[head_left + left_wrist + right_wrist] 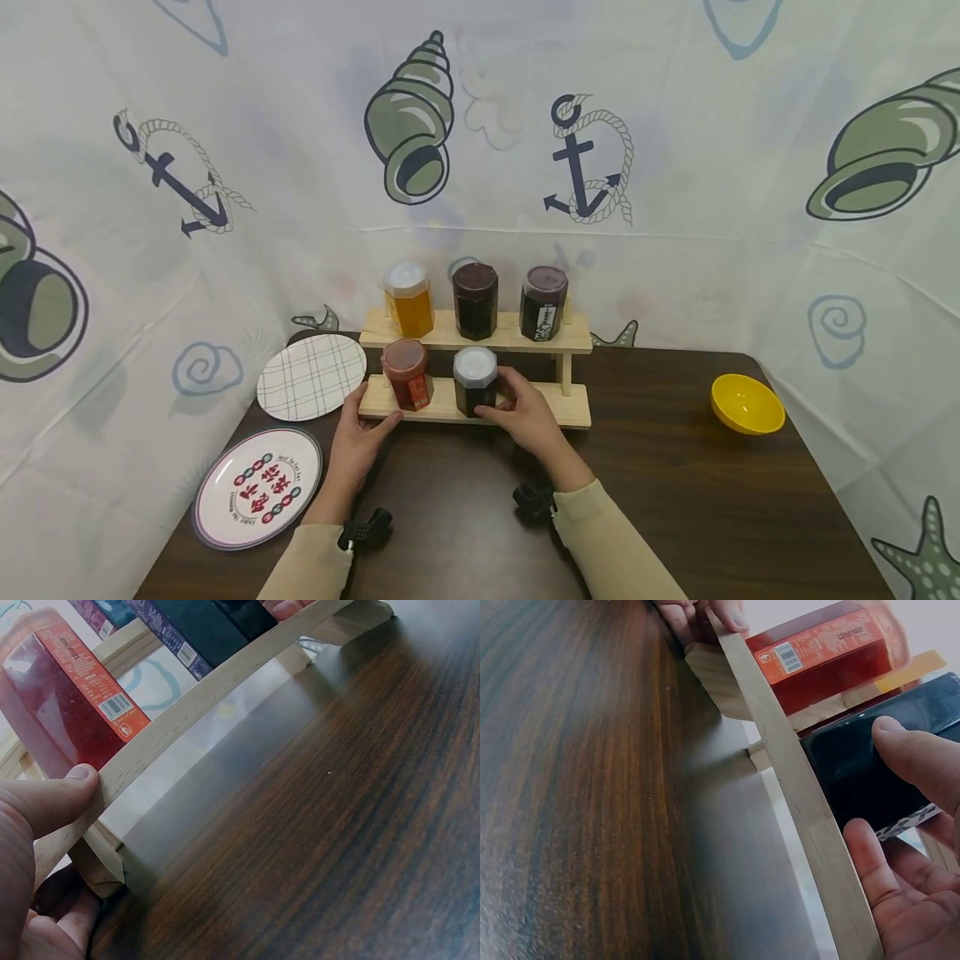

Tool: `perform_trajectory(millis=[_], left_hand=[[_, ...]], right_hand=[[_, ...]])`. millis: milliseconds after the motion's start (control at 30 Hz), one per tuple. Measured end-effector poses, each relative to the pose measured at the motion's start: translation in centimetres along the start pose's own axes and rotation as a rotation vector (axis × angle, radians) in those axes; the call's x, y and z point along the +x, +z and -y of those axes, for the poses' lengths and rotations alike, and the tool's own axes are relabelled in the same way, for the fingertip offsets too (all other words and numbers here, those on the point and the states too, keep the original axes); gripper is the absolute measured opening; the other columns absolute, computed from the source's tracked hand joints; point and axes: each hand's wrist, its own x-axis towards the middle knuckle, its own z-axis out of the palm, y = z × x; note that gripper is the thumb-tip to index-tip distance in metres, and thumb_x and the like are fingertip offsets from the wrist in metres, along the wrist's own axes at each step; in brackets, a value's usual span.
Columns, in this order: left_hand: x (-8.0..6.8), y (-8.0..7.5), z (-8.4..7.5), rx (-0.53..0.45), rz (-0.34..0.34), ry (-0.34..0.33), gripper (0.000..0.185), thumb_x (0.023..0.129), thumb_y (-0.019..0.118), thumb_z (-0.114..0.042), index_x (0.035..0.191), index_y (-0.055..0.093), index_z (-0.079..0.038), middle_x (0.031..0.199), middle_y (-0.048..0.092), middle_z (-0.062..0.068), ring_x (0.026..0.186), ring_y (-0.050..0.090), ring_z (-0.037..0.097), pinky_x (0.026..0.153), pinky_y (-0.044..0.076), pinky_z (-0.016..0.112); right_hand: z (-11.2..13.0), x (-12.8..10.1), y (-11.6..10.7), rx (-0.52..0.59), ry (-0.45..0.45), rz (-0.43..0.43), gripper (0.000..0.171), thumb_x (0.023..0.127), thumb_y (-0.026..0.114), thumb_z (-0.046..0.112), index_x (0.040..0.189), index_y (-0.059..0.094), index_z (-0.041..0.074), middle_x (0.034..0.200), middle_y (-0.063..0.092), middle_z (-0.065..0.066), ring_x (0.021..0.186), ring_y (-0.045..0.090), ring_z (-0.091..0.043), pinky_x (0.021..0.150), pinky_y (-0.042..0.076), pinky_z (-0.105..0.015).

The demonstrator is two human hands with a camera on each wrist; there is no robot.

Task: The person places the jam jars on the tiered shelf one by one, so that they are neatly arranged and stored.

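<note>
Left hand (360, 437) steadies the wooden rack (525, 410); right hand (525, 417) grips the dark jar (475, 381), best lifted straight up.

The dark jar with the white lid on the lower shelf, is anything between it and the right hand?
No. The right hand already touches the dark jar with the white lid, thumb and fingers on its sides. The red jar stands apart to its left, near the left hand on the wooden rack.

Left hand (358, 435) lower centre-left, thumb extended and pressing; right hand (525, 414) at centre, fingers curled in a grip.
</note>
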Motion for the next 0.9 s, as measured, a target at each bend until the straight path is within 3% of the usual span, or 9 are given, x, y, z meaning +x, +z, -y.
perform_trajectory(millis=[367, 567, 733, 900], left_hand=[[0.1, 0.3, 0.1, 0.003, 0.002, 0.001, 0.099, 0.100, 0.083, -0.022, 0.174, 0.019, -0.014, 0.178, 0.026, 0.018, 0.165, 0.034, 0.033, 0.131, 0.035, 0.047], [0.5, 0.6, 0.1, -0.016, -0.008, 0.016, 0.096, 0.100, 0.083, -0.020, 0.173, 0.022, -0.013, 0.177, 0.028, 0.018, 0.163, 0.036, 0.032, 0.130, 0.036, 0.049], [0.0, 0.9, 0.0, -0.006, -0.032, 0.008, 0.098, 0.100, 0.082, -0.018, 0.174, 0.018, -0.010, 0.179, 0.025, 0.020, 0.165, 0.032, 0.036, 0.131, 0.035, 0.051], [-0.7, 1.4, 0.1, 0.118, -0.074, 0.048, 0.093, 0.103, 0.078, -0.018, 0.173, 0.020, -0.003, 0.175, 0.022, 0.027, 0.164, 0.029, 0.043, 0.130, 0.036, 0.061]], right_hand=[[-0.3, -0.1, 0.1, -0.006, 0.024, -0.036, 0.067, 0.088, 0.094, 0.021, 0.147, 0.063, 0.018, 0.141, 0.074, -0.010, 0.109, 0.074, -0.024, 0.082, 0.061, -0.027], [-0.5, -0.4, -0.6, 0.116, 0.049, -0.060, 0.074, 0.084, 0.097, 0.020, 0.148, 0.061, 0.019, 0.145, 0.069, -0.009, 0.124, 0.071, -0.028, 0.091, 0.064, -0.031], [-0.7, -0.9, -0.8, 0.223, 0.004, -0.066, 0.064, 0.094, 0.088, 0.017, 0.150, 0.058, 0.011, 0.149, 0.064, -0.016, 0.133, 0.067, -0.036, 0.099, 0.062, -0.025], [-1.0, -2.0, -1.8, 0.349, -0.017, -0.100, 0.044, 0.106, 0.074, 0.016, 0.145, 0.059, 0.003, 0.147, 0.063, -0.022, 0.138, 0.063, -0.040, 0.103, 0.059, -0.022]])
